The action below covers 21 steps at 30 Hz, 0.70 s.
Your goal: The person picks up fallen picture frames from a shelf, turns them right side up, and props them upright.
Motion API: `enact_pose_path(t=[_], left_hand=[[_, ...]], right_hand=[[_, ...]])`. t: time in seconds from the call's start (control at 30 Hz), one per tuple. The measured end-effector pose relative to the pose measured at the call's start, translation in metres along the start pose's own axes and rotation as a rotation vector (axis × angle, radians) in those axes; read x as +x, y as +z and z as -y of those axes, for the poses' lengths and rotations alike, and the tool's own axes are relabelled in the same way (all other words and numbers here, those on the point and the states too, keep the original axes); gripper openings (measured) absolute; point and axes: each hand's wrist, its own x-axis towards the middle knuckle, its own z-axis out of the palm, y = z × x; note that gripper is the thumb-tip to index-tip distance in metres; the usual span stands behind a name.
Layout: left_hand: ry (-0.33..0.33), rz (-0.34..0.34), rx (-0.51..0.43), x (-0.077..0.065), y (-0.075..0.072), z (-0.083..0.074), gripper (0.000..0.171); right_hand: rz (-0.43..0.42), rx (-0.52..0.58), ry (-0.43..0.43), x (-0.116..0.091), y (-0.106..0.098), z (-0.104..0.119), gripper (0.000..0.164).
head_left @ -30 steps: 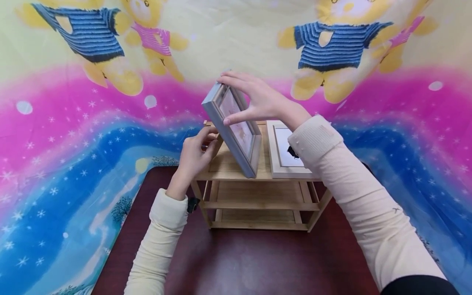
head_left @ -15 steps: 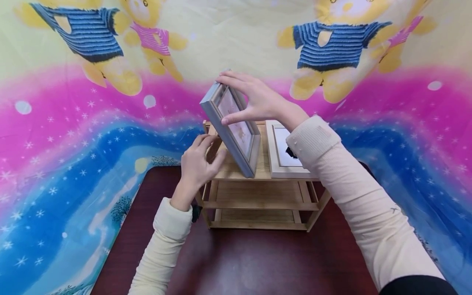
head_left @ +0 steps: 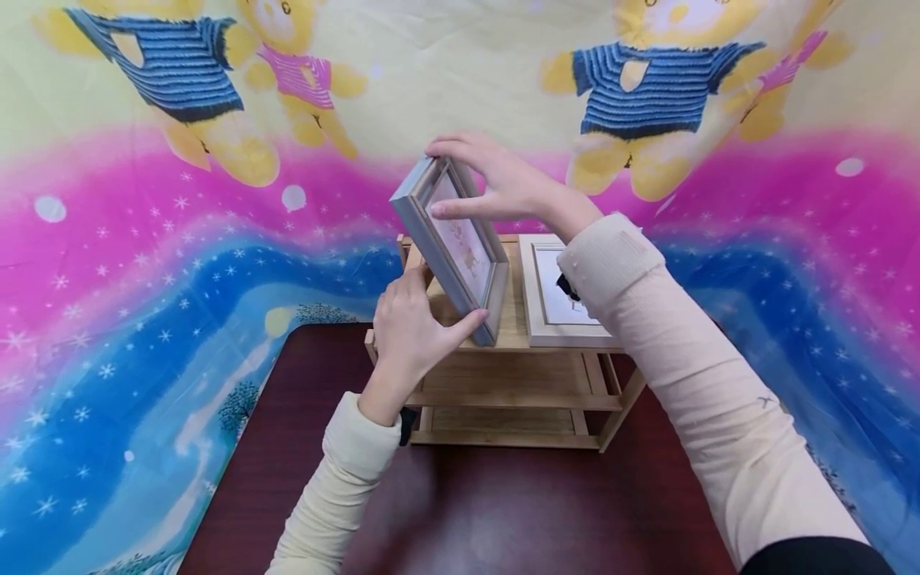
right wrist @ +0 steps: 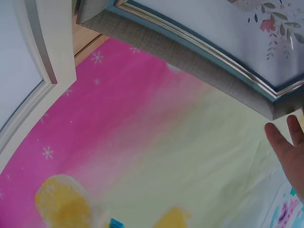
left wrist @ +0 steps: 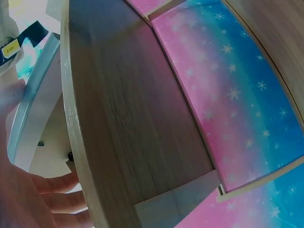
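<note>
A grey picture frame (head_left: 431,233) with a floral print leans tilted on the wooden shelf rack's top board (head_left: 514,319). My right hand (head_left: 512,185) grips its upper edge, fingers over the top and thumb across the front. At the lower left side, my left hand (head_left: 408,326) holds the frame, thumb on the front moulding and fingers behind. Those fingers (left wrist: 59,200) show by the frame's pale back in the left wrist view. To the right a white picture frame (head_left: 536,307) lies flat on the rack, partly hidden by my right sleeve.
Two lower boards (head_left: 503,375) of the rack sit beneath the top one. The rack stands on a dark red table (head_left: 532,511). A bear-printed cloth (head_left: 460,72) hangs behind and around the sides.
My left hand has come from behind the grey picture frame to its lower left side, thumb now on the front. The right thumb has shifted up slightly; the frame has barely moved.
</note>
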Motion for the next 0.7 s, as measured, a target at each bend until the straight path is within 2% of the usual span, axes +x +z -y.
enact_pose_path(t=[0.2,0.43,0.7], left_hand=[[-0.001,-0.008,-0.012,0.000,0.001,-0.001,0.079],[-0.001,0.014,-0.015,0.001,0.000,0.001,0.077],[0.004,0.068,-0.051,0.005,-0.005,0.011,0.079]], right_hand=[[0.070,0.128,0.134,0.002,-0.005,-0.008,0.059],[0.097,0.300,0.122,0.007,-0.004,-0.014,0.051],[0.098,0.245,0.151,0.007,-0.004,-0.013,0.060]])
